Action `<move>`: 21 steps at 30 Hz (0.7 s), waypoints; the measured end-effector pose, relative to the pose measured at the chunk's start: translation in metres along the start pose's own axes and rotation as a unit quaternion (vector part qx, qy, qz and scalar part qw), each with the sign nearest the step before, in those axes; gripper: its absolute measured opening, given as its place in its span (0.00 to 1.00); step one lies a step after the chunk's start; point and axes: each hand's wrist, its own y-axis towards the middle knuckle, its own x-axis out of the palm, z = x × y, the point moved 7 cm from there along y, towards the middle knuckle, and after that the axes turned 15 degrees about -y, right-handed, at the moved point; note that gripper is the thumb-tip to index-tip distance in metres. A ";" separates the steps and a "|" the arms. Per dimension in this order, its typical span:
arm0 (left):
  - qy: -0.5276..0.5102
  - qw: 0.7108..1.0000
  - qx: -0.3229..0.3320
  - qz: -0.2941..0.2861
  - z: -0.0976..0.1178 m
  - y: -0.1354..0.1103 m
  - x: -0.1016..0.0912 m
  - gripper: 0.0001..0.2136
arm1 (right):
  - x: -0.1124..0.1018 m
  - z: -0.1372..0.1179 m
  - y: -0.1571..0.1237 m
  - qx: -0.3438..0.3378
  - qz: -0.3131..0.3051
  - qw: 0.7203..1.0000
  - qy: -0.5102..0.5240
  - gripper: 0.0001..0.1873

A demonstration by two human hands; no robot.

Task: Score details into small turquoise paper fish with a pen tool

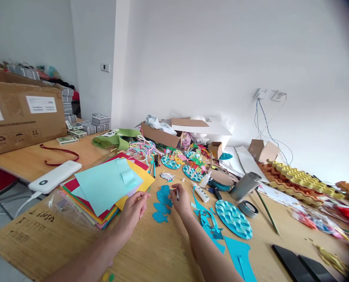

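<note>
Several blue paper fish cutouts (161, 208) lie in a column on the wooden table, between my two hands. My right hand (180, 199) is closed around a pen (178, 194) beside the upper cutouts. To their left, my left hand (135, 208) hovers near the paper stack with its fingers curled together; whether anything is pinched in them is hidden. A white and silver patterned fish (167, 176) lies just beyond the cutouts. Blue paper scraps (209, 225) with cut-out gaps are spread right of my right forearm.
Coloured paper sheets (100, 188) and a white power bank (55, 177) are at left. Glue bottles (201, 193), a wavy blue disc (233, 219), a tape roll (248, 208) and a steel flask (245, 187) stand or lie at right. Phones (294, 264) lie near the front right; egg trays (297, 184) beyond.
</note>
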 end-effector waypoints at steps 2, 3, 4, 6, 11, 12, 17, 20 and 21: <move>0.006 1.000 -0.002 -0.001 0.000 -0.001 0.000 0.22 | -0.002 -0.001 0.004 -0.005 0.007 1.000 -0.019 0.05; 0.010 1.000 -0.002 -0.002 0.000 -0.001 0.000 0.22 | -0.005 -0.003 0.004 -0.012 0.013 0.999 -0.028 0.05; 0.013 1.000 -0.003 -0.003 0.000 -0.001 0.000 0.23 | -0.008 -0.006 0.002 -0.022 0.019 0.999 -0.036 0.06; 0.021 1.000 -0.003 -0.007 -0.001 -0.001 0.001 0.23 | -0.016 -0.015 -0.007 -0.050 0.025 0.997 -0.048 0.07; 0.050 0.998 -0.007 -0.022 -0.003 -0.001 0.002 0.23 | -0.025 -0.038 -0.053 -0.133 -0.023 0.990 -0.041 0.09; 0.058 0.998 -0.008 -0.027 -0.003 -0.001 0.003 0.23 | -0.026 -0.040 -0.063 -0.139 -0.033 0.989 -0.039 0.11; 0.118 0.990 -0.008 -0.071 -0.004 -0.003 0.009 0.22 | -0.026 -0.049 -0.103 -0.189 -0.098 0.972 -0.102 0.14; 0.171 0.978 -0.002 -0.116 -0.005 -0.008 0.016 0.20 | -0.026 -0.053 -0.116 -0.222 -0.126 0.956 -0.142 0.15; 0.192 0.972 0.003 -0.132 -0.005 -0.010 0.018 0.19 | -0.027 -0.054 -0.119 -0.228 -0.127 0.952 -0.157 0.15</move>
